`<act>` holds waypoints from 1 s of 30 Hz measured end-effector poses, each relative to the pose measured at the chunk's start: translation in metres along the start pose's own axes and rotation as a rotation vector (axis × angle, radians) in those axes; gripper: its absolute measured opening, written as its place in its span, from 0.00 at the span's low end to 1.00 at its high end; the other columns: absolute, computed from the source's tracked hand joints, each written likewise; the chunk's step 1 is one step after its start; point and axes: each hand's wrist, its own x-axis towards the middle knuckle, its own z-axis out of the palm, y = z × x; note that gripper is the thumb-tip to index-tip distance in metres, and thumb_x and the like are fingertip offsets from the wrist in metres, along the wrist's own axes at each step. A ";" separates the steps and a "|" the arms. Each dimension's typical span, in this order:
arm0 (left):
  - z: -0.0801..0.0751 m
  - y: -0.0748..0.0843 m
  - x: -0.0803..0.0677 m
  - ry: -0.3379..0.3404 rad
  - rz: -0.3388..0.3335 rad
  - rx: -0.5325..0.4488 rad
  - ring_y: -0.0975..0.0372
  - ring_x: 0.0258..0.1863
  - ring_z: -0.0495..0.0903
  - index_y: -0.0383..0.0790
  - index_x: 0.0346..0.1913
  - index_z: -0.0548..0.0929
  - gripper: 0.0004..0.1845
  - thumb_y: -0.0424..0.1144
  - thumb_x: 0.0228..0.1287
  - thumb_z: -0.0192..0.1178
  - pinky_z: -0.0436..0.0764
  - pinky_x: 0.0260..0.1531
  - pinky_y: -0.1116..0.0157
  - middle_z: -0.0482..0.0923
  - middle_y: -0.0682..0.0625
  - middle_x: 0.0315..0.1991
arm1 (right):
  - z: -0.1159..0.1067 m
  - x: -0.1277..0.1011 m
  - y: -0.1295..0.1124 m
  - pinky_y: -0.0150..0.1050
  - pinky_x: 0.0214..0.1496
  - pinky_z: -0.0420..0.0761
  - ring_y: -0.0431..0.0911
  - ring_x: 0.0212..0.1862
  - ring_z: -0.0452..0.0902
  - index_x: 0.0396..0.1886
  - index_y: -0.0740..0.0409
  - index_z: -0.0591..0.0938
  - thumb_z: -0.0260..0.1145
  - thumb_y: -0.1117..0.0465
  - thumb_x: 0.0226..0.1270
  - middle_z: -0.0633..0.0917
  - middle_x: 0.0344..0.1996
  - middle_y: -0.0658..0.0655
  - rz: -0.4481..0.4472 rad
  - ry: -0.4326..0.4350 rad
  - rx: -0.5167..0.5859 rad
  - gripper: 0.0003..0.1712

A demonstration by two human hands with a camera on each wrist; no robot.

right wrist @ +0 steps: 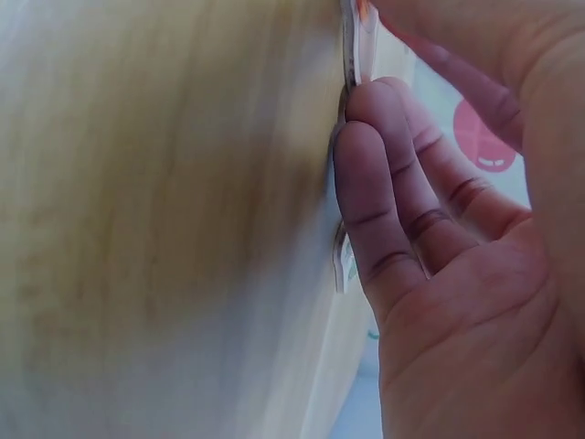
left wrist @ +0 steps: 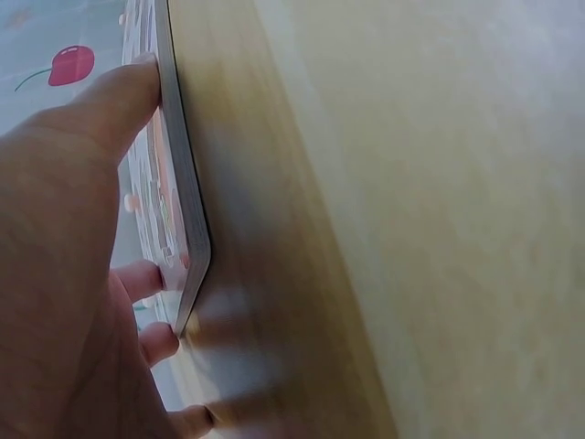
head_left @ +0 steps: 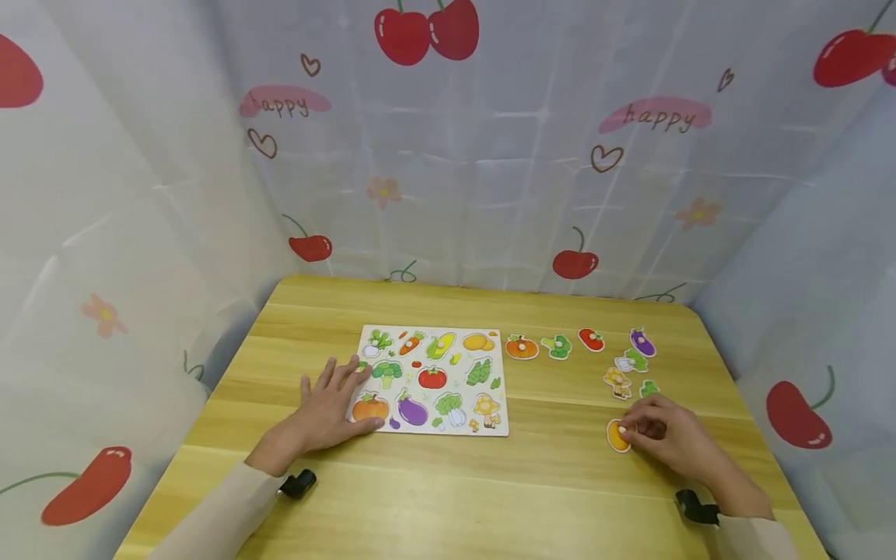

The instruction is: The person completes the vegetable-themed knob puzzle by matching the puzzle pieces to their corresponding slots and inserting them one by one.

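At the centre of the head view a vegetable puzzle board (head_left: 432, 379) lies flat on the wooden table (head_left: 448, 490). The left hand (head_left: 327, 410) rests on the board's lower left corner with fingers spread and straight, gripping nothing; the left wrist view shows its thumb (left wrist: 110, 105) and fingertips pressed against the board's edge (left wrist: 187, 229).

At the lower right of the head view the right hand (head_left: 668, 437) has its fingers curled over an orange-yellow puzzle piece (head_left: 617, 435) that lies on the table, its fingertips pinching it at the right edge. The right wrist view shows the bent fingers (right wrist: 384, 201) against the thin edge of the piece (right wrist: 350, 46).

Above that hand, loose pieces lie scattered on the table to the right of the board: a pumpkin (head_left: 521, 347), a broccoli (head_left: 558, 346), a tomato (head_left: 591, 339), an eggplant (head_left: 642, 342), a mushroom (head_left: 617, 381) and two greenish pieces (head_left: 632, 362).
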 end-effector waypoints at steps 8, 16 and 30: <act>-0.002 0.001 0.003 -0.008 -0.006 -0.003 0.24 0.94 0.46 0.46 0.95 0.64 0.57 0.74 0.76 0.70 0.45 0.76 0.06 0.54 0.36 0.96 | 0.000 0.007 -0.005 0.30 0.48 0.89 0.30 0.47 0.82 0.41 0.39 0.98 0.91 0.61 0.66 0.91 0.49 0.49 -0.025 0.018 -0.011 0.12; -0.002 0.000 0.003 -0.029 -0.015 -0.010 0.24 0.95 0.44 0.47 0.96 0.62 0.58 0.75 0.76 0.69 0.43 0.77 0.06 0.53 0.36 0.97 | 0.007 0.018 -0.017 0.34 0.55 0.89 0.42 0.54 0.91 0.40 0.33 0.95 0.91 0.58 0.67 0.94 0.53 0.47 -0.061 0.045 -0.050 0.13; -0.001 -0.001 0.002 -0.032 -0.011 -0.011 0.24 0.95 0.44 0.47 0.96 0.62 0.58 0.76 0.76 0.68 0.42 0.77 0.07 0.52 0.36 0.97 | 0.025 0.055 -0.046 0.38 0.43 0.94 0.42 0.42 0.91 0.44 0.49 0.95 0.88 0.68 0.68 0.97 0.46 0.49 -0.166 0.139 0.103 0.12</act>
